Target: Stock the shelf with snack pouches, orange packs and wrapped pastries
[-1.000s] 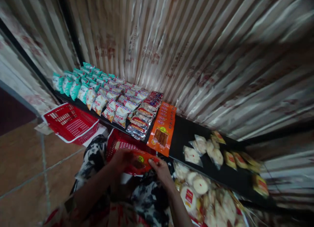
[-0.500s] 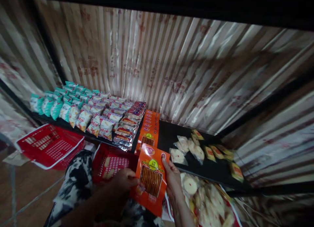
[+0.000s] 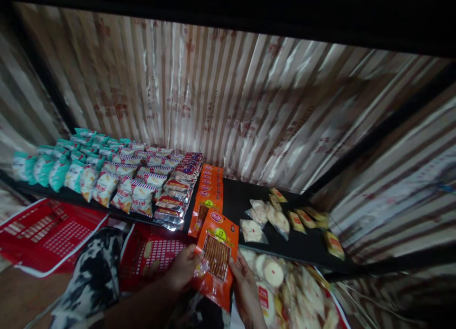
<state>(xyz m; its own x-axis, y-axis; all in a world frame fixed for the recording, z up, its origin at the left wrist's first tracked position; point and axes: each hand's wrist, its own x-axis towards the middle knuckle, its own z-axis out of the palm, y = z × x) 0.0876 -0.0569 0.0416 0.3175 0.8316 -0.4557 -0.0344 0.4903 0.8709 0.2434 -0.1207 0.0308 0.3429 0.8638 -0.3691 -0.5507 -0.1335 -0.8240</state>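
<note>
An orange snack packet (image 3: 217, 286) with a clear window showing brown sticks is held up in front of the shelf. My left hand (image 3: 184, 268) grips its left edge, fingers closed. On the packet's right edge my right hand (image 3: 245, 285) is closed, thumb at the front. Just behind it, a row of overlapping orange packets (image 3: 210, 186) lies on the black shelf (image 3: 235, 196). Left of that row are silver-and-red packets (image 3: 178, 189), then white striped snack bags (image 3: 142, 198) and teal bags (image 3: 43, 170).
Clear-wrapped pale round cakes (image 3: 252, 231) and small yellow packets (image 3: 334, 246) lie on the shelf's right side. Below stand red baskets (image 3: 53, 234), (image 3: 160, 236) and a container of bagged pale cakes (image 3: 306, 296). A patterned trouser leg (image 3: 94, 267) is between the baskets.
The held packet has tilted, its top now nearer the orange row. My right hand has slid from its top right corner down the right edge. The view has shifted slightly right.
</note>
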